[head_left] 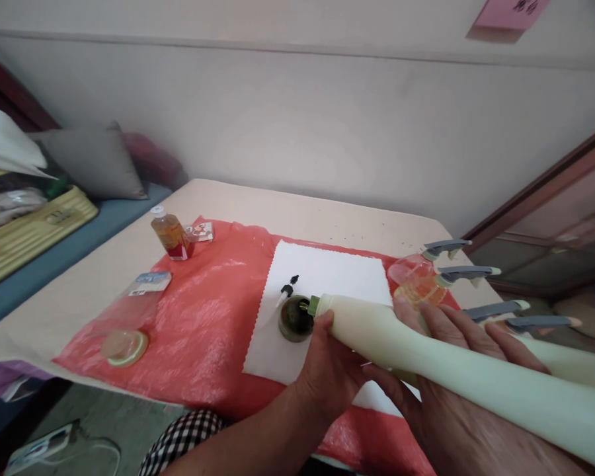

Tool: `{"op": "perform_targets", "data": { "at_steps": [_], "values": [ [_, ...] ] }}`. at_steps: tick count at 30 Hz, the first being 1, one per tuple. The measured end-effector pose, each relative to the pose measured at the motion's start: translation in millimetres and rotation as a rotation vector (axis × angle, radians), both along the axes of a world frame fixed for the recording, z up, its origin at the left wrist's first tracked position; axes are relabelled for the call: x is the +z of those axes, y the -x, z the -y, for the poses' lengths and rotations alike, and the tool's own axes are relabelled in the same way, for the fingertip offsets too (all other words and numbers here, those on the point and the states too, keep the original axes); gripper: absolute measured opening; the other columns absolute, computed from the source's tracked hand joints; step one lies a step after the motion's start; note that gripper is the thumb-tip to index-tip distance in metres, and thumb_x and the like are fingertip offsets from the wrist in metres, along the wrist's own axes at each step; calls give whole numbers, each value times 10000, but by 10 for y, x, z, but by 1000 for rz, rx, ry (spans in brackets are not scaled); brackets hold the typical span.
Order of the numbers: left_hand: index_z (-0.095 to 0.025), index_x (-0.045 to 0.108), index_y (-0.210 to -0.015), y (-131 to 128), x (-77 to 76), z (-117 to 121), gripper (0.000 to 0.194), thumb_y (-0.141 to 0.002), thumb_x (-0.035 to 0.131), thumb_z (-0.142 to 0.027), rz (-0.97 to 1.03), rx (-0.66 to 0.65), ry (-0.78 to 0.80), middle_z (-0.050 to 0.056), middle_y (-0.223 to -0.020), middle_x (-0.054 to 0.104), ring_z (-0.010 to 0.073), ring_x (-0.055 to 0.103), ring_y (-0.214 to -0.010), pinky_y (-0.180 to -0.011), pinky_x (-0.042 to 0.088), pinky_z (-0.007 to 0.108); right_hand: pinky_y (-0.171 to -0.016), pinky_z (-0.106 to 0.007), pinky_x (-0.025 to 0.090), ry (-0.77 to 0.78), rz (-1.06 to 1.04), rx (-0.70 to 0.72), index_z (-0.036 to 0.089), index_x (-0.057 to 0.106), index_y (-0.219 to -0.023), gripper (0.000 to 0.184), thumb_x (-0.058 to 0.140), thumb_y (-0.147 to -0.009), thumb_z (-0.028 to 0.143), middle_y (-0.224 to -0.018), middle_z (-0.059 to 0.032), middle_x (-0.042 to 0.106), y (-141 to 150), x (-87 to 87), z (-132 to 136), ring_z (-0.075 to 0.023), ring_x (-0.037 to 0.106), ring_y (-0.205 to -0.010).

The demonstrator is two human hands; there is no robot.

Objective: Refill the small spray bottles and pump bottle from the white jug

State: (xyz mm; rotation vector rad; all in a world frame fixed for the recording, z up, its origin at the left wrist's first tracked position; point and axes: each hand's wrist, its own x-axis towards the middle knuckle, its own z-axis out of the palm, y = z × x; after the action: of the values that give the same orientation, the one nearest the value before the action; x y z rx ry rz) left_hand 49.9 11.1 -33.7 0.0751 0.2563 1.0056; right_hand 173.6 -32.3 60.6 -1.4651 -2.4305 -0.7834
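Observation:
A long, pale cream-green tool [371, 325] with a narrow dark green tip slants across the front right; I cannot tell its exact kind. My left hand [327, 377] grips it from below close to the tip, with the thumb at its collar. My right hand [456, 377] is closed around its thicker part, farther back, some fingers hidden behind it. The tip reaches over the rim of a small round dark green bowl [296, 318] whose inside looks dark. Just behind the bowl lies a small black-and-white dropper-like piece [287, 289]. Both sit on a white scallop-edged sheet [332, 271].
Red plastic [208, 297] covers much of the table. Left on it are an amber bottle [169, 233], a small card packet [201, 231], a clear bag [149, 284] and a round lidded container [123, 347]. Grey-topped spray bottles [419, 287] stand at right. A wall rises behind.

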Motion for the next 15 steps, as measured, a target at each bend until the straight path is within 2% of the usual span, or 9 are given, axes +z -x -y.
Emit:
{"op": "perform_targets", "data": {
  "at_steps": [9,15],
  "values": [
    [-89,646,-1295,1,-4,-2,671,-874,492,-589,-6,-2,-1,127,-1159,703,237,624,-984,-830,474,294,-1028,-697,437,3,66,-7,147,529,-1391,474,423,-958,308,-1422,-234,543,-6,30,-14,-472,411,-1394],
    [-99,657,-1279,-2,-17,-8,656,-870,501,-588,-20,-5,11,119,-1130,713,230,630,-945,-787,474,287,-1039,-709,419,-6,37,7,125,559,-1360,473,417,-964,342,-1416,-252,545,-34,37,-13,-478,424,-1383]
  ]
}}
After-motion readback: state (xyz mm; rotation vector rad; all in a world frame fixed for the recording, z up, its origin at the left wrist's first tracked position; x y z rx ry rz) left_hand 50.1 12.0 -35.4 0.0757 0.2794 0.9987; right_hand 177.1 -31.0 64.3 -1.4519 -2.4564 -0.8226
